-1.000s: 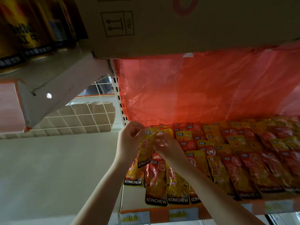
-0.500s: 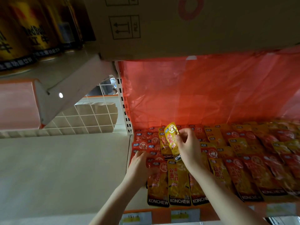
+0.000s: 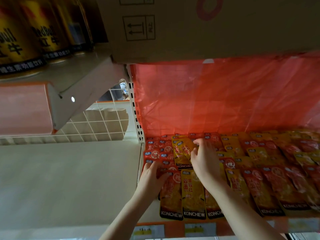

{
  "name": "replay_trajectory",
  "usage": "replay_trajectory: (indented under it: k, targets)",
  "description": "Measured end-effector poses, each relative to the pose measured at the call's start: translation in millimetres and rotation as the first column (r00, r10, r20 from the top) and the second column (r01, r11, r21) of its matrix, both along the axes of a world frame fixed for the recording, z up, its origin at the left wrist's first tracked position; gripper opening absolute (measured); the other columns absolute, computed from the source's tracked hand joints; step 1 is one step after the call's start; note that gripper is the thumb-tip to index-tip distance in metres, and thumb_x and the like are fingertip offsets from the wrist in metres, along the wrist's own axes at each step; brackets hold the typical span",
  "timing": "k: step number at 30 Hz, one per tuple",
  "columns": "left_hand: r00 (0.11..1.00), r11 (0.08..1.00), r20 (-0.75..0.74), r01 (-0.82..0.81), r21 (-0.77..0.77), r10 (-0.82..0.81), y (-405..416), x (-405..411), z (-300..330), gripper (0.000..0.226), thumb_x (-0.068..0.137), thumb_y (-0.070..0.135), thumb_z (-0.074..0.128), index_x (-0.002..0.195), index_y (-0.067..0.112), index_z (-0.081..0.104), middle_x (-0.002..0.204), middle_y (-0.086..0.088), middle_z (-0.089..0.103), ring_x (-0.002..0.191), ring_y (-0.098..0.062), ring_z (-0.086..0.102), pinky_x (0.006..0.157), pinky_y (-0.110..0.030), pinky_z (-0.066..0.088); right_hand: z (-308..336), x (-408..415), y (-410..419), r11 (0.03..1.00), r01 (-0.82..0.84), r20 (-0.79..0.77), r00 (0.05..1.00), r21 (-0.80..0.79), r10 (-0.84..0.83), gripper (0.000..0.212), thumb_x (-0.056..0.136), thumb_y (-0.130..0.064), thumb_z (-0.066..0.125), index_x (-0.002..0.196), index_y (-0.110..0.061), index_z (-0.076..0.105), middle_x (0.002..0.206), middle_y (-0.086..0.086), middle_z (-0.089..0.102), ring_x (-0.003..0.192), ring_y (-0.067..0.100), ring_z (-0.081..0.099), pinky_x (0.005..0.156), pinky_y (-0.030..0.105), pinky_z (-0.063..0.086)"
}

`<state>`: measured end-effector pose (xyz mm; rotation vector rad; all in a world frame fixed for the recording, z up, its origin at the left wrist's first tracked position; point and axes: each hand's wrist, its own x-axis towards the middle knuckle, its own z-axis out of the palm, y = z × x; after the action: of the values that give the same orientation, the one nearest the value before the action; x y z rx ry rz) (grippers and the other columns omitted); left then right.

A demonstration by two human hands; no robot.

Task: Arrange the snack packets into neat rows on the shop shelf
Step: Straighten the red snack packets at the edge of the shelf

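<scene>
Several red and yellow KONCHEW snack packets lie in overlapping rows on the shop shelf [image 3: 204, 224]. My right hand [image 3: 204, 160] reaches over the left rows, its fingertips pinching a yellow packet [image 3: 184, 149] that lies on the back of the yellow row. My left hand [image 3: 152, 177] rests flat on the red packets [image 3: 155, 154] at the shelf's left end, fingers spread over them. A yellow front packet [image 3: 193, 196] lies between my two forearms.
Red plastic sheeting [image 3: 216, 101] covers the back of the shelf. A cardboard box [image 3: 199, 28] sits on the shelf above, with gold drink cans [image 3: 31, 35] to its left. A white perforated upright [image 3: 136, 118] and wire grid [image 3: 97, 125] bound the left side.
My right hand has lowered the yellow packet from upright down onto the back of the yellow row. My left hand slid forward onto the red packets at the left end.
</scene>
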<state>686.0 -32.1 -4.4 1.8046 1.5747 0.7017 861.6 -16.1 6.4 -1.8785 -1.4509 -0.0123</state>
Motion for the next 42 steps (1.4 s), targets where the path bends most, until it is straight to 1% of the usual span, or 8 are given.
replay_trajectory:
  k: [6, 12, 16, 18, 23, 29, 35, 42]
  targets:
    - [1.000, 1.000, 0.002, -0.027, 0.015, 0.027, 0.2, 3.1, 0.2, 0.020, 0.079, 0.024, 0.071, 0.093, 0.022, 0.057, 0.106, 0.004, 0.044, 0.097, -0.013, 0.047, 0.078, -0.021, 0.041, 5.7, -21.8, -14.6, 0.971, -0.229, -0.012, 0.973, 0.070, 0.230, 0.020, 0.083, 0.001, 0.061, 0.100, -0.009, 0.062, 0.097, 0.003, 0.062, 0.083, 0.017, 0.060, 0.071, 0.029, 0.052]
    - [0.992, 0.989, 0.068, -0.113, 0.099, 0.107, -1.1, 4.3, 1.4, 0.008, 0.088, 0.016, 0.060, 0.093, 0.019, 0.054, 0.088, 0.009, 0.056, 0.087, -0.015, 0.056, 0.075, -0.032, 0.049, -0.6, -43.5, -27.5, 0.895, -0.446, -0.093, 0.891, 0.003, 0.444, 0.020, 0.093, -0.013, 0.052, 0.112, -0.016, 0.059, 0.109, -0.008, 0.057, 0.103, 0.003, 0.051, 0.083, 0.004, 0.035]
    - [0.958, 0.990, 0.256, -0.140, 0.010, 0.133, -1.6, 0.0, 6.0, 0.018, 0.091, 0.007, 0.056, 0.085, 0.022, 0.048, 0.080, 0.010, 0.062, 0.074, -0.007, 0.061, 0.057, -0.014, 0.046, -8.6, -46.9, -29.5, 0.861, -0.502, -0.143, 0.861, -0.081, 0.488, 0.022, 0.096, -0.023, 0.049, 0.115, -0.020, 0.058, 0.111, -0.007, 0.058, 0.106, 0.007, 0.052, 0.087, 0.017, 0.042]
    - [0.937, 0.988, 0.318, -0.152, -0.001, 0.145, 0.4, -4.3, 4.3, 0.017, 0.090, 0.005, 0.055, 0.085, 0.020, 0.050, 0.082, 0.002, 0.065, 0.076, -0.015, 0.064, 0.059, -0.020, 0.048, -9.9, -46.4, -30.2, 0.849, -0.518, -0.137, 0.853, -0.104, 0.504, 0.023, 0.096, -0.029, 0.049, 0.116, -0.022, 0.058, 0.110, -0.008, 0.060, 0.106, 0.006, 0.051, 0.088, 0.020, 0.043]
    - [0.944, 0.978, 0.273, -0.206, 0.042, 0.187, 3.6, -16.2, 5.4, 0.013, 0.090, 0.005, 0.055, 0.087, 0.017, 0.059, 0.085, 0.005, 0.063, 0.077, -0.012, 0.061, 0.057, -0.012, 0.045, -7.9, -44.8, -29.0, 0.823, -0.554, -0.135, 0.832, -0.124, 0.539, 0.028, 0.092, -0.031, 0.057, 0.118, -0.019, 0.058, 0.111, -0.007, 0.060, 0.106, 0.006, 0.050, 0.090, 0.017, 0.040]
    - [0.911, 0.920, 0.141, -0.392, 0.001, 0.388, 9.7, -42.6, -7.4, 0.022, 0.087, 0.017, 0.062, 0.107, 0.023, 0.054, 0.106, 0.004, 0.051, 0.091, -0.015, 0.057, 0.077, -0.040, 0.051, -4.4, -49.3, -21.7, 0.840, -0.537, -0.066, 0.844, -0.078, 0.533, 0.015, 0.087, -0.020, 0.065, 0.101, -0.013, 0.065, 0.095, -0.007, 0.059, 0.092, 0.006, 0.043, 0.082, 0.009, 0.031]
    - [0.906, 0.925, 0.189, -0.364, -0.110, 0.379, 15.4, -50.7, -4.6, 0.017, 0.084, 0.008, 0.065, 0.099, 0.017, 0.065, 0.078, 0.000, 0.067, 0.059, -0.011, 0.065, 0.051, -0.024, 0.052, -3.5, -72.9, -16.6, 0.817, -0.572, -0.030, 0.820, -0.073, 0.571, 0.015, 0.086, -0.017, 0.065, 0.100, -0.011, 0.066, 0.098, -0.002, 0.060, 0.097, 0.012, 0.047, 0.085, 0.016, 0.033]
    - [0.889, 0.910, 0.221, -0.362, -0.201, 0.402, 25.7, -57.5, -7.8, 0.021, 0.086, 0.001, 0.052, 0.095, 0.014, 0.066, 0.080, -0.004, 0.071, 0.071, -0.020, 0.068, 0.066, -0.039, 0.058, -6.9, -95.9, -14.8, 0.817, -0.570, -0.080, 0.822, -0.095, 0.564, 0.013, 0.088, -0.022, 0.062, 0.100, -0.015, 0.064, 0.097, -0.004, 0.065, 0.093, 0.014, 0.053, 0.079, 0.030, 0.047]
